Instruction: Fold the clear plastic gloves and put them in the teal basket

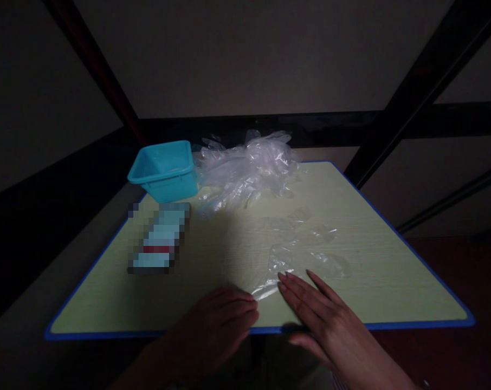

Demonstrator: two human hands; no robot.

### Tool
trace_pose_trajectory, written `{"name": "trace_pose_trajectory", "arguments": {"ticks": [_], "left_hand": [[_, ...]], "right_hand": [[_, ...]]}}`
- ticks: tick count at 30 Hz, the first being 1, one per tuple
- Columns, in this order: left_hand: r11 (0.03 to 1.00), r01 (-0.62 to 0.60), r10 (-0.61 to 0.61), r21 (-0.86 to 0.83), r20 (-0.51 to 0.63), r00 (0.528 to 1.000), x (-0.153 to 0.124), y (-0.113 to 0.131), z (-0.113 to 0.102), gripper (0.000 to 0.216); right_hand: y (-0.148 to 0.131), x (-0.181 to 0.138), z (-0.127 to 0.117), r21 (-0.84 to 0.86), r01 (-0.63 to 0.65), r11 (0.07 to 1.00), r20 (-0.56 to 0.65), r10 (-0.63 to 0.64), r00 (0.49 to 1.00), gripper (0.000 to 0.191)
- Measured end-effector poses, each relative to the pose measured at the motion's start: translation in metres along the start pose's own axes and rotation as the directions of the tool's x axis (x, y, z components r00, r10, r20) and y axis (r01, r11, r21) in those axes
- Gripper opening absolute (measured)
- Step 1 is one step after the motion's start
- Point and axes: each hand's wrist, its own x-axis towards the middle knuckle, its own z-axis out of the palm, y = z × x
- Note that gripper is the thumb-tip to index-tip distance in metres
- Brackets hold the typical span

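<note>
A clear disposable plastic glove [253, 254] lies spread on the table, its fingers pointing to the right. My left hand [219, 322] is at its near edge by the table's front, fingers closed together on the film; the fingertips are partly in shadow. A shiny fold runs from there toward my right hand [327, 314]. That hand is open, with fingers stretched out and the fingertips resting at the glove's near side. Farther back sits a loose heap of similar clear plastic gloves [253, 162].
A turquoise plastic basket [170, 187] stands at the back left of the pale table [392, 281], which has a blue edge. In front of the basket lies a blurred-out phone-like device [160, 238]. A wall [262, 59] rises behind the table.
</note>
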Motion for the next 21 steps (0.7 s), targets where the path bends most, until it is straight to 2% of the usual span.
{"name": "trace_pose_trajectory", "arguments": {"ticks": [5,11,21], "left_hand": [[1.0,0.009,-0.009,0.001,-0.012,1.0,-0.002,0.0,0.001,0.02],[0.997,0.052,-0.051,0.061,-0.025,0.998,-0.006,0.002,0.002,0.022],[1.0,0.014,-0.014,-0.006,-0.015,1.0,-0.006,-0.001,0.004,0.018]], "right_hand": [[-0.004,0.0,-0.005,0.008,0.024,1.0,-0.026,-0.024,0.999,0.057],[-0.013,0.008,-0.008,0.13,0.045,0.991,-0.08,-0.034,0.996,0.057],[-0.018,0.008,-0.001,0.15,-0.038,0.988,-0.06,0.047,0.997,0.054]]}}
